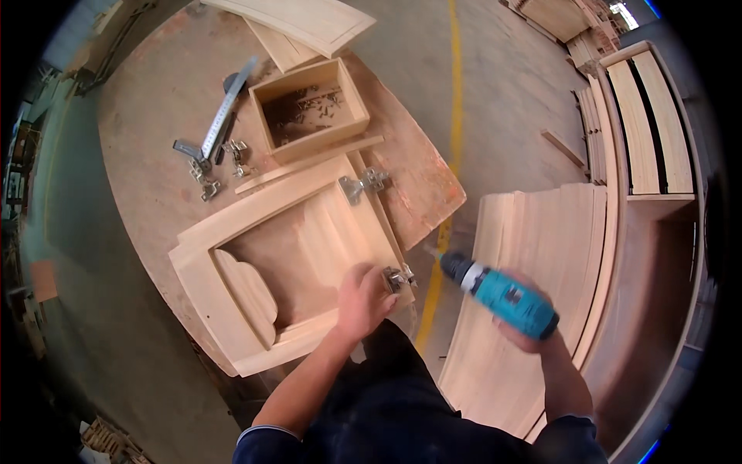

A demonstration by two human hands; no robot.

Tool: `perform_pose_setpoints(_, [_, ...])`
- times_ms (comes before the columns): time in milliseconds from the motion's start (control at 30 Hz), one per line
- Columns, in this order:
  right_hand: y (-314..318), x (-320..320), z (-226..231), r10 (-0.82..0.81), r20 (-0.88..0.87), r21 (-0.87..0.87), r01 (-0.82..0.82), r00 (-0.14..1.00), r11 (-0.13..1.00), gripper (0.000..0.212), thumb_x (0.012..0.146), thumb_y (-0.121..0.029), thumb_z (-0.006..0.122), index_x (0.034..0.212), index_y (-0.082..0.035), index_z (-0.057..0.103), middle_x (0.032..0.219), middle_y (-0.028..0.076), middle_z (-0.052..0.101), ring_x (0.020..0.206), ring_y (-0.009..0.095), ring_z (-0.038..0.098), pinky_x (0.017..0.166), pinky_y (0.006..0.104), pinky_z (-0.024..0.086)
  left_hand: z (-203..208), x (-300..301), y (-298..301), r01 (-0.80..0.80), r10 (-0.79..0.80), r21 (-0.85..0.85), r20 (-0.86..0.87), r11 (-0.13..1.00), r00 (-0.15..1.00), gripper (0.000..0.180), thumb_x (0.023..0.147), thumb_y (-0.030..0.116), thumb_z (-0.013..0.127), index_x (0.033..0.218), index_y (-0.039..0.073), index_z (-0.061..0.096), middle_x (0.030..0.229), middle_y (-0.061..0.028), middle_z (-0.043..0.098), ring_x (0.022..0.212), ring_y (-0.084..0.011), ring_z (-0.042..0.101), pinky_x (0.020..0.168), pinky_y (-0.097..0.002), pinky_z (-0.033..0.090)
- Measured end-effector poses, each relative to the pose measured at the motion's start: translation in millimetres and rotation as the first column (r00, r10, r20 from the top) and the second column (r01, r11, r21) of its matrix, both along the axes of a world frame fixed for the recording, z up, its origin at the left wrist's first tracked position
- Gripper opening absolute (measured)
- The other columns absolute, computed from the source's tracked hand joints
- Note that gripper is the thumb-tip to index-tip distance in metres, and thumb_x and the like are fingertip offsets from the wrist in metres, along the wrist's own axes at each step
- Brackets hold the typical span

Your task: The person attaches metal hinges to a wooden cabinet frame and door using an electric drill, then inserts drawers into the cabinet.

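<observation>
A pale wooden frame (pixel 209 294) with a recessed centre lies on the worktable. One metal hinge (pixel 363 184) sits on its far right corner. At the near right corner, my left hand (pixel 363 303) has its fingers closed on a second metal hinge (pixel 397 278) at the frame's edge. My right hand (pixel 519 336) grips a teal cordless drill (pixel 506 300), held off to the right of the frame. The drill's black chuck points left toward the hinge, with a gap between them. A wavy-edged wooden piece (pixel 249 286) shows inside the frame's opening.
Behind the frame stands an open wooden box (pixel 309 145) holding small screws. Loose hinges (pixel 202 179), a metal square (pixel 229 108) and wooden panels (pixel 309 23) lie on the worktable (pixel 147 116). Stacked boards (pixel 533 255) stand on the right; a yellow line (pixel 456 85) crosses the floor.
</observation>
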State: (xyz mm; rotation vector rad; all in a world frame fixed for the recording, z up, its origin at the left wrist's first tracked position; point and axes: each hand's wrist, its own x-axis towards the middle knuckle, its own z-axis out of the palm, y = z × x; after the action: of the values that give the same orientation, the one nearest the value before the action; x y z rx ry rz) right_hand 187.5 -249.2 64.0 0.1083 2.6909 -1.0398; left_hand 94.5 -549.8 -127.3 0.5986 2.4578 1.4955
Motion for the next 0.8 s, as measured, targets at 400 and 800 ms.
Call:
perform_pose_setpoints(400, [-87.6,9.8,-22.3,-0.139,0.313,-0.388,0.260,0.940,0.884,0.075,0.082,-0.001,0.076,0.151,-0.002,0.046,0.134,0.016,0.066,0.118,0.017,0.064,0.100,0.0303,0.048,-27.8,1.1,7.7,0.020,-0.021,-0.021,-0.044,1.000,0.999,0.070,0.067,0.025,0.089,0.130,0.008,0.063,0.122,-0.0224,0.056,0.108,-0.0408,0.057,0.089,-0.0481,0.050])
perform_pose_setpoints(800, [-95.0,-10.0,-24.5,-0.095,0.357,-0.361,0.231,0.929,0.903,0.074,0.083,0.003,0.074,0.151,-0.001,0.045,0.132,0.012,0.066,0.116,0.014,0.063,0.101,0.0293,0.047,-28.4,2.8,7.8,-0.029,0.025,-0.043,-0.088,0.999,0.996,0.069,0.068,0.024,0.089,0.130,0.011,0.063,0.121,-0.0182,0.056,0.106,-0.0391,0.057,0.090,-0.0472,0.048])
